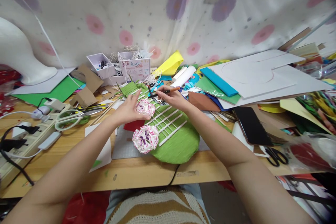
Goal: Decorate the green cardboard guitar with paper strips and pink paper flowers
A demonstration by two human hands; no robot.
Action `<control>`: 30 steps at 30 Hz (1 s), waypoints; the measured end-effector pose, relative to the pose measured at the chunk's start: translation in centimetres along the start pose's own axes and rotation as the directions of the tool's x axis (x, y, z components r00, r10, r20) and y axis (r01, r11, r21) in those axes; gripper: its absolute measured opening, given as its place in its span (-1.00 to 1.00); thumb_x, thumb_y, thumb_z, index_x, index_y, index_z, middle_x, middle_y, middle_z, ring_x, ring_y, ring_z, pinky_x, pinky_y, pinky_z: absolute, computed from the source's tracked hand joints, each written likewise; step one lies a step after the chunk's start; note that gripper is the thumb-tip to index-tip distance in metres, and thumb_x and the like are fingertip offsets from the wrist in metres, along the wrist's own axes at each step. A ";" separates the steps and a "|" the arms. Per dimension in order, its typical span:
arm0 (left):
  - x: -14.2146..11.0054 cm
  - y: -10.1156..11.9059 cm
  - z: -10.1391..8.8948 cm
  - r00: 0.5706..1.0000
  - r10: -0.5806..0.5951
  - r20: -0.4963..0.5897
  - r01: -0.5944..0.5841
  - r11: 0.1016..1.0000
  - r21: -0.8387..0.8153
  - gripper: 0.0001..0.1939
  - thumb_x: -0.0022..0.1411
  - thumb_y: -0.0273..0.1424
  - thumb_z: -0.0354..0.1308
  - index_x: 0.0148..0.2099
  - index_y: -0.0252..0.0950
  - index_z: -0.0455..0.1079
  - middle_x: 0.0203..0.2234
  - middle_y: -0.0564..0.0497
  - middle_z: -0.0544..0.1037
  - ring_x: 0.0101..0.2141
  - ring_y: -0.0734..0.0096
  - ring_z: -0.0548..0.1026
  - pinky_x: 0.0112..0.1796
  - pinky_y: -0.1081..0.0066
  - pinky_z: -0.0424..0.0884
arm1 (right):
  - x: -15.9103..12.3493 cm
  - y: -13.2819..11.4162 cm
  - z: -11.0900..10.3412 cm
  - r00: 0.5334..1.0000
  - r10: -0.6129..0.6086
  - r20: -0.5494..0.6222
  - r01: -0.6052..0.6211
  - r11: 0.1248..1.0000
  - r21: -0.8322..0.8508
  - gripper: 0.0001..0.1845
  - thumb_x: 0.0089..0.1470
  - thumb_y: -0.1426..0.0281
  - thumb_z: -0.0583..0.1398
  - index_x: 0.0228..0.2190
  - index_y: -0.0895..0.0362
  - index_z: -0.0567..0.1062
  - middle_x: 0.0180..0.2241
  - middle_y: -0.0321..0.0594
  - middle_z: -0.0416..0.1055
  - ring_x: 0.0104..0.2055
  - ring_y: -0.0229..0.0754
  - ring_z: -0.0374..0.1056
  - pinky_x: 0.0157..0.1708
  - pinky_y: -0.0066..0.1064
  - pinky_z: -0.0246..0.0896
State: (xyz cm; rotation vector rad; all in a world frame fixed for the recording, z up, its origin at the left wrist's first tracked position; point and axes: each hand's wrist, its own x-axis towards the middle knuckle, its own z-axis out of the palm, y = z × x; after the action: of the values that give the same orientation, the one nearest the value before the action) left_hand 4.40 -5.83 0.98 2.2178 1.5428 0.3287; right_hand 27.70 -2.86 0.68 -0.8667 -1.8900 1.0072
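Note:
A green round-ended piece (181, 143) lies on the table, crossed by a lattice of white strips (172, 133). Two white-and-pink ruffled flowers sit along its left side, a lower flower (145, 139) with a purple middle and an upper flower (145, 108). My left hand (128, 107) is at the upper flower, fingers stretched out and thumb along its near edge. Pinched in my right hand (170, 97) is a pen-like tool (173, 89) with an orange-brown barrel and dark front. It points left over the far part of the green piece; its tip is too small to make out.
A power strip (26, 147) with cables and white-handled scissors (68, 119) are at left. White boxes (135, 68) stand at the back. A phone (252, 126), black scissors (275, 155) and stacked white boards (257, 73) lie at right. A grey mat (123, 147) is under the green piece.

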 end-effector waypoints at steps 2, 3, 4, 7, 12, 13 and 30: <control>0.1 -0.6 -0.5 0.997 0.062 0.037 -0.060 0.997 -0.043 0.33 -0.24 0.12 0.36 0.44 -0.15 -0.23 0.18 -0.29 0.23 0.15 -0.17 0.32 0.08 -0.02 0.29 | -0.1 0.3 0.1 1.000 0.011 0.010 -0.011 1.000 -0.004 -0.73 0.20 0.18 0.10 -0.31 0.14 0.37 -0.43 -0.30 0.32 -0.39 -0.31 0.22 -0.41 -0.43 0.15; 0.2 -1.0 -0.6 0.995 0.087 0.050 -0.083 0.994 -0.068 0.34 -0.24 0.10 0.38 0.45 -0.15 -0.24 0.22 -0.29 0.19 0.19 -0.16 0.27 0.12 -0.01 0.26 | -0.2 0.3 0.2 1.000 0.009 0.013 -0.009 1.000 -0.007 -0.74 0.20 0.19 0.10 -0.30 0.14 0.37 -0.42 -0.29 0.32 -0.38 -0.31 0.22 -0.41 -0.43 0.15; 0.3 -1.3 -0.8 0.993 0.101 0.063 -0.095 0.991 -0.093 0.34 -0.24 0.07 0.39 0.45 -0.16 -0.25 0.26 -0.29 0.16 0.24 -0.14 0.22 0.15 0.00 0.22 | -0.3 0.2 0.2 1.000 0.004 0.013 -0.004 1.000 -0.011 -0.75 0.20 0.20 0.10 -0.30 0.14 0.38 -0.39 -0.27 0.33 -0.35 -0.30 0.23 -0.39 -0.43 0.17; 0.7 -2.0 -1.0 0.987 0.112 0.116 -0.096 0.986 -0.137 0.33 -0.21 -0.02 0.41 0.45 -0.22 -0.26 0.34 -0.30 0.07 0.31 -0.10 0.11 0.24 0.01 0.09 | -0.4 -0.1 0.2 1.000 -0.017 0.014 0.017 1.000 -0.025 -0.78 0.14 0.24 0.15 -0.28 0.14 0.42 -0.29 -0.21 0.38 -0.24 -0.25 0.28 -0.28 -0.39 0.22; 1.4 -2.3 -0.4 0.968 0.194 0.161 -0.159 0.965 -0.207 0.36 -0.24 -0.10 0.43 0.45 -0.27 -0.29 0.37 -0.33 0.00 0.34 -0.07 0.03 0.27 0.01 0.00 | 0.1 0.4 0.4 0.999 0.003 -0.042 -0.002 0.999 0.036 -0.68 0.07 0.18 0.21 -0.24 0.17 0.46 -0.33 -0.21 0.40 -0.34 -0.28 0.26 -0.34 -0.41 0.19; 1.4 -2.1 -0.1 0.965 0.202 0.165 -0.160 0.958 -0.237 0.35 -0.23 -0.12 0.43 0.45 -0.28 -0.31 0.37 -0.34 0.02 0.34 -0.04 0.06 0.27 0.03 0.02 | 0.2 0.6 0.6 0.997 0.022 -0.075 -0.019 0.999 0.045 -0.66 0.08 0.16 0.19 -0.25 0.18 0.46 -0.37 -0.23 0.39 -0.38 -0.29 0.25 -0.36 -0.41 0.18; 0.8 0.2 1.5 0.976 0.105 -0.192 -0.125 0.988 -0.093 0.26 -0.11 -0.20 0.42 0.45 -0.25 -0.30 0.21 -0.30 0.35 0.20 -0.05 0.32 0.16 0.01 0.22 | 0.2 -0.2 2.1 0.987 -0.157 -0.016 0.141 0.926 -0.351 -0.75 0.21 0.25 0.12 -0.20 0.14 0.48 -0.22 -0.10 0.49 -0.28 -0.20 0.33 -0.26 -0.36 0.21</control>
State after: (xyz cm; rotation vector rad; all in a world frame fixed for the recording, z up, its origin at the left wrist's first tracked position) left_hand 5.46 -5.43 -0.35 2.2515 1.4548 0.6551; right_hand 25.74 -3.40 0.21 -0.9185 -2.0974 0.5624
